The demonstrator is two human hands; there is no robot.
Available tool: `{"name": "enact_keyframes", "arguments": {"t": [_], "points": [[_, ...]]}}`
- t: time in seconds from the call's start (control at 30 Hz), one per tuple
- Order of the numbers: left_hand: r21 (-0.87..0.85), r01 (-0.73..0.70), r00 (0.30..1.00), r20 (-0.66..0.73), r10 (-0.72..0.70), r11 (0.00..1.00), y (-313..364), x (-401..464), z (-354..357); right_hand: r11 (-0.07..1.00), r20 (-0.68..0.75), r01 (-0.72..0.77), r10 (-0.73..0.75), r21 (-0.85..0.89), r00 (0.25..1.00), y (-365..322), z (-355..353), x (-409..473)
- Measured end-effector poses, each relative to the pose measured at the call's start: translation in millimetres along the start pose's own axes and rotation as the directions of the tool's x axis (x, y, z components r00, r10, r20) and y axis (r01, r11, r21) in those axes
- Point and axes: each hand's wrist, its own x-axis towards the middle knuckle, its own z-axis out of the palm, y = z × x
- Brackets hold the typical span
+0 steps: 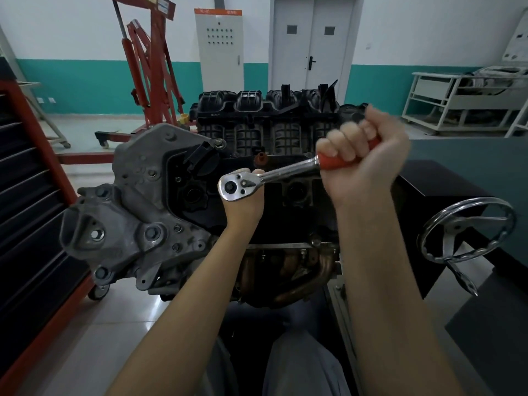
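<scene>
With right hand (368, 158) fingers curled round the ratchet (251, 182) and left hand (243, 208) fingers hidden under its head, wrenching on the engine (137, 195) looks midway

Glossy chrome ratchet (243, 186) (orange plastic handle), matt grey cast-metal engine bracket (137, 201).

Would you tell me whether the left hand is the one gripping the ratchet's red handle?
No, the right hand grips the red handle while the left hand holds the ratchet at its head.
</scene>
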Motion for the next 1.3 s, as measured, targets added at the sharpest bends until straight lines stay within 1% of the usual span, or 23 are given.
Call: {"name": "enact_keyframes", "arguments": {"t": [0.03,0.1,0.2,0.3,0.37,0.43,0.57,0.63,0.67,0.73,0.83,0.9,0.97,1.0,1.07,1.1,1.17,1.23,1.3], "points": [[-0.024,-0.015,1.0,-0.019,0.015,1.0,2.3,0.4,0.1,0.998,-0.016,0.048,-0.047,0.034,0.999,4.8,-6.9,-12.4],[-0.158,-0.055,0.997,-0.068,0.045,0.986,0.9,1.1,-2.0,0.986,-0.061,0.136,-0.13,0.101,0.99,17.8,-20.4,-41.3],[-0.3,-0.061,0.998,-0.042,0.05,0.952,4.3,-3.2,-3.2,0.965,-0.107,0.204,-0.188,0.167,0.976,34.8,-31.8,-73.5],[-0.292,-0.092,0.996,-0.046,0.082,0.952,-1.4,-2.2,-3.4,0.968,-0.091,0.198,-0.186,0.152,0.978,31.6,-31.2,-70.1],[-0.238,-0.101,0.995,-0.048,0.092,0.966,-5.7,0.8,-0.3,0.983,-0.067,0.158,-0.151,0.098,0.986,18.2,-25.1,-50.5],[-0.193,-0.087,0.995,-0.058,0.077,0.977,-9.8,4.6,2.4,0.997,-0.025,0.078,-0.077,0.024,0.997,4.7,-14.5,-25.2],[-0.205,-0.115,0.993,-0.03,0.111,0.972,-9.5,2.2,1.3,0.986,0.057,-0.113,0.12,-0.119,0.991,-7.4,14.9,15.0],[-0.222,-0.148,0.989,-0.019,0.147,0.964,-7.5,0.1,-0.4,0.979,0.054,-0.154,0.163,-0.132,0.985,-7.8,20.6,22.7],[-0.216,-0.157,0.987,-0.01,0.158,0.964,-5.6,0.6,-1.5,0.984,0.042,-0.139,0.144,-0.109,0.989,-6.9,19.4,21.2],[-0.215,-0.157,0.987,0.007,0.162,0.964,-5.0,3.5,-3.2,0.999,-0.018,-0.048,0.048,-0.013,0.999,-0.1,7.2,4.9],[-0.232,-0.166,0.984,0.018,0.175,0.959,-4.8,4.0,-4.9,0.98,-0.168,0.112,-0.084,0.163,0.982,15.9,-21.2,-39.8],[-0.201,-0.185,0.983,-0.013,0.186,0.962,-3.4,-0.5,-4.7,0.952,-0.252,0.162,-0.095,0.261,0.963,20.3,-31.6,-60.7],[-0.17,-0.176,0.984,-0.034,0.173,0.97,-1.8,-3.4,-2.0,0.935,-0.286,0.182,-0.093,0.304,0.954,17.5,-32.0,-62.7],[-0.151,-0.149,0.989,-0.031,0.146,0.977,-0.6,-2.5,0.1,0.932,-0.289,0.189,-0.097,0.309,0.952,15.0,-29.6,-59.0],[-0.124,-0.089,0.996,-0.017,0.087,0.988,0.4,-0.3,1.9,0.946,-0.259,0.174,-0.102,0.272,0.96,10.3,-22.2,-48.0],[-0.134,-0.067,0.998,-0.017,0.065,0.989,-1.8,1.3,1.6,0.961,-0.223,0.145,-0.092,0.235,0.97,8.7,-18.2,-41.0],[-0.209,-0.005,1.0,-0.029,-0.001,0.978,-5.2,4.0,-0.8,0.986,-0.13,0.074,-0.055,0.147,0.99,5.8,-8.0,-24.3],[-0.216,0.063,0.998,-0.013,-0.067,0.974,-2.5,3.1,-3.4,0.998,-0.047,0.01,-0.007,0.059,0.999,0.9,5.1,-5.2],[-0.203,0.008,1.0,0.017,-0.005,0.979,-2.1,2.0,-2.1,0.998,0.001,-0.063,0.063,-0.02,0.998,-4.5,17.8,10.8]]}}
